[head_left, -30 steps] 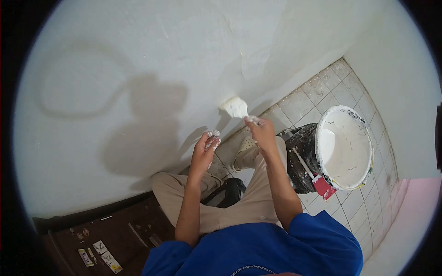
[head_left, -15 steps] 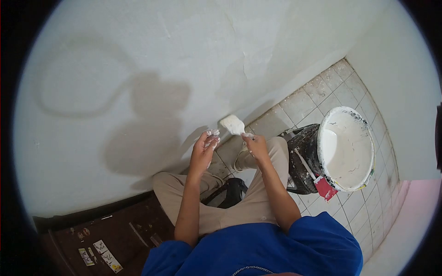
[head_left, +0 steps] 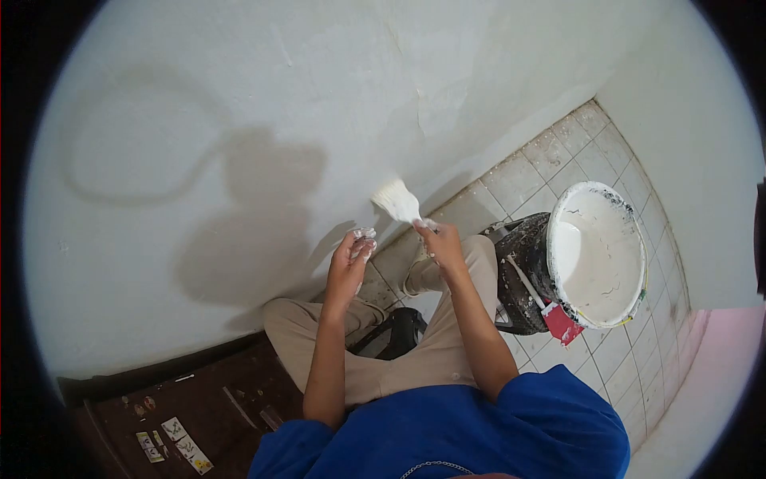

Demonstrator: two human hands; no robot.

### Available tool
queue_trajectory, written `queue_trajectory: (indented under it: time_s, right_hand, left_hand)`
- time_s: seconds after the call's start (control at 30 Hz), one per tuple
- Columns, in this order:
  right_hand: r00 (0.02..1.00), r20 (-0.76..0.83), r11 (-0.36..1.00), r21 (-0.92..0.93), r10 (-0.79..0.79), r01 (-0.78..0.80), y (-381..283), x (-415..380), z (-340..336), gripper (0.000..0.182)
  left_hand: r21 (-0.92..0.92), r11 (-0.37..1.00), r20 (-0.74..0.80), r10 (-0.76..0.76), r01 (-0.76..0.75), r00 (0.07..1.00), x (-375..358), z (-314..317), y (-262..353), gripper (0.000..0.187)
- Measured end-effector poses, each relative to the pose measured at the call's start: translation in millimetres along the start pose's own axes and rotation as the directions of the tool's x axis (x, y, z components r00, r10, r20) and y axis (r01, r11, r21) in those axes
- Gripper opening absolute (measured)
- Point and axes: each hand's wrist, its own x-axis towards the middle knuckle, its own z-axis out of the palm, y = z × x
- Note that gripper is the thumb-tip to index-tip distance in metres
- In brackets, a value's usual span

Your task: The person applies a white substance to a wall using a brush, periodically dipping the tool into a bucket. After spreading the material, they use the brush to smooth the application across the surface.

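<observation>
A person in a blue shirt point(head_left: 447, 431) and beige trousers point(head_left: 295, 335) sits facing a pale wall point(head_left: 239, 56). The right hand point(head_left: 441, 246) grips the handle of a white-coated brush point(head_left: 396, 201), its bristles angled up and left at the wall; whether they touch it is unclear. The left hand point(head_left: 347, 262), smeared white, has curled fingers just beside the brush; whether it holds anything cannot be told. To the right, on a tiled floor point(head_left: 546, 156), a bucket point(head_left: 591, 188) contains white paint point(head_left: 602, 279), with a red-bladed tool point(head_left: 563, 324) against its near side
</observation>
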Motion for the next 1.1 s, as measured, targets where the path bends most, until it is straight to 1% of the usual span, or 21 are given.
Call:
queue_trajectory:
  time_s: [0.03,0.07,0.13,0.17,0.23,0.3,0.33,0.43,0.47,0.53,0.57,0.63,0.67,0.73,0.77,0.83,0.93,1.03,1.07,1.1]
  right_hand:
    - [0.998,-0.019,0.997,-0.042,0.063,-0.064,17,5,-4,0.020]
    - [0.996,-0.021,0.996,-0.031,0.085,-0.086,24,8,-7,0.020]
    - [0.992,-0.031,0.992,-0.003,0.126,-0.126,18,10,-8,0.021]
    - [0.997,-0.024,0.997,0.021,0.078,-0.077,14,13,-10,0.020]
    - [1.000,-0.012,0.998,0.063,-0.006,0.007,-51,-11,-14,0.020]
    - [0.991,-0.016,0.977,0.169,-0.129,0.130,-104,-39,-21,0.025]
    - [0.982,-0.022,0.957,0.219,-0.189,0.189,-119,-48,-23,0.027]
    - [0.963,-0.027,0.951,0.152,-0.267,0.268,-127,-55,-28,0.027]
    - [0.969,-0.026,0.964,0.093,-0.247,0.248,-113,-47,-24,0.028]
    - [0.976,-0.029,0.976,-0.030,-0.215,0.214,-56,-14,-16,0.028]
    - [0.975,-0.043,0.964,-0.164,-0.218,0.208,-35,-2,-16,0.029]
    - [0.974,-0.067,0.893,-0.417,-0.218,0.171,-4,8,-17,0.030]
    - [0.983,-0.076,0.911,-0.393,-0.166,0.123,5,13,-17,0.030]
    - [0.993,-0.100,0.939,-0.343,-0.060,0.023,0,12,-15,0.030]
    - [0.994,-0.077,0.955,-0.291,-0.082,0.057,-4,14,-17,0.029]
    - [0.992,-0.033,0.977,-0.183,-0.121,0.113,-59,-9,-20,0.027]
    - [0.974,-0.075,0.973,0.076,-0.212,0.217,-125,-48,-28,0.026]
    - [0.941,-0.089,0.918,0.206,-0.328,0.339,-146,-66,-30,0.025]
    - [0.939,-0.114,0.923,0.178,-0.324,0.340,-146,-67,-24,0.025]
    - [0.951,-0.081,0.945,0.114,-0.298,0.306,-132,-58,-18,0.024]
  left_hand:
    - [-0.001,1.000,-0.002,0.012,-0.012,1.000,-1,-1,0,0.022]
    - [-0.002,1.000,0.000,0.023,-0.023,1.000,-2,-2,0,0.021]
    - [0.004,1.000,-0.002,0.006,-0.006,1.000,-2,-2,-2,0.021]
    - [0.006,1.000,-0.004,-0.003,0.003,1.000,-1,-1,-3,0.021]
    - [0.018,1.000,-0.013,-0.015,0.015,1.000,-2,1,-6,0.021]
    - [0.024,1.000,-0.009,-0.019,0.019,1.000,0,1,-6,0.022]
    - [0.021,1.000,-0.003,-0.020,0.020,1.000,0,2,-5,0.022]
    - [0.009,1.000,0.004,-0.015,0.015,1.000,1,6,-4,0.022]
    - [0.007,1.000,0.004,-0.010,0.010,1.000,0,6,-3,0.022]
    - [-0.031,0.999,-0.019,-0.019,0.018,1.000,-1,8,-2,0.022]
    - [-0.052,0.999,-0.030,-0.017,0.015,0.999,1,9,-1,0.022]
    - [-0.047,0.999,-0.008,0.008,-0.008,1.000,3,6,-3,0.022]
    - [-0.041,0.999,0.005,0.015,-0.015,1.000,2,4,-4,0.022]
    - [-0.015,1.000,-0.006,-0.002,0.001,1.000,1,1,-4,0.022]
    - [-0.007,1.000,-0.011,-0.007,0.007,1.000,3,2,-4,0.022]
    - [-0.019,1.000,0.002,0.008,-0.008,1.000,4,0,-8,0.022]
    - [-0.045,0.999,0.003,0.009,-0.009,1.000,3,0,-5,0.022]
    - [-0.043,0.999,0.013,0.001,-0.001,1.000,2,3,-4,0.023]
    - [-0.031,1.000,0.020,0.002,-0.001,1.000,2,3,-3,0.023]
    - [-0.031,1.000,0.018,-0.002,0.002,1.000,2,4,-1,0.023]
